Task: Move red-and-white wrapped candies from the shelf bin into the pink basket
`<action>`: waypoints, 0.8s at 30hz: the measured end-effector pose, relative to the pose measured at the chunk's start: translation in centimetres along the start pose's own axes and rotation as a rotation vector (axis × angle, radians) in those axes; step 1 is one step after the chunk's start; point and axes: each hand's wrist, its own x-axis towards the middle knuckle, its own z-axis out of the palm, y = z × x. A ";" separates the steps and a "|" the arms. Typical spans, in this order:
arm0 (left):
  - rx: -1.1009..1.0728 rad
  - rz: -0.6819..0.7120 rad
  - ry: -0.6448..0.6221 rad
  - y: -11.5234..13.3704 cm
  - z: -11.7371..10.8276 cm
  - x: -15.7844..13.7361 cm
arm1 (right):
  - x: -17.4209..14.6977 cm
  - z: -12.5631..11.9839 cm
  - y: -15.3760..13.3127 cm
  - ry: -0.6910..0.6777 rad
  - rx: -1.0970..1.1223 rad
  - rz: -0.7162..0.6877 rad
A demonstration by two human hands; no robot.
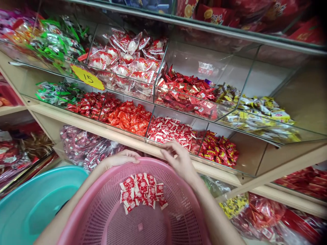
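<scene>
A pink plastic basket [182,211] with mesh walls is tilted toward me, its far rim close to the lower shelf edge. Several red-and-white wrapped candies [141,190] lie in it near the far side. My left hand [124,159] is closed over the basket's far left rim. My right hand [180,161] is at the far right rim, its fingers loosely bent and apart, with nothing visible in them. Just beyond those fingers, a bin holds a heap of similar red-and-white candies [171,131] behind a clear front.
Clear-walled shelf bins hold orange-red candies [130,117], dark red ones [219,148] and yellow packets [265,109]. A yellow price tag [87,77] reads 15. At lower left sits a turquoise basin [48,183]. Bagged sweets [81,144] lie below the wooden ledge [217,173].
</scene>
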 end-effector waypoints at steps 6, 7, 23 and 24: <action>-0.003 0.004 -0.021 -0.5 -0.2 0.1 | 2.3 -4.3 3.5 -0.109 -0.461 0.214; 0.004 0.010 -0.022 -0.6 -0.3 0.2 | 2.5 -4.6 3.9 -0.166 -0.537 0.257; -0.013 -0.019 0.006 0.3 0.2 -0.1 | 4.5 -4.3 3.5 -0.340 -0.926 0.421; -0.013 -0.020 -0.003 0.3 0.2 -0.1 | 4.5 -4.3 3.4 -0.331 -0.944 0.422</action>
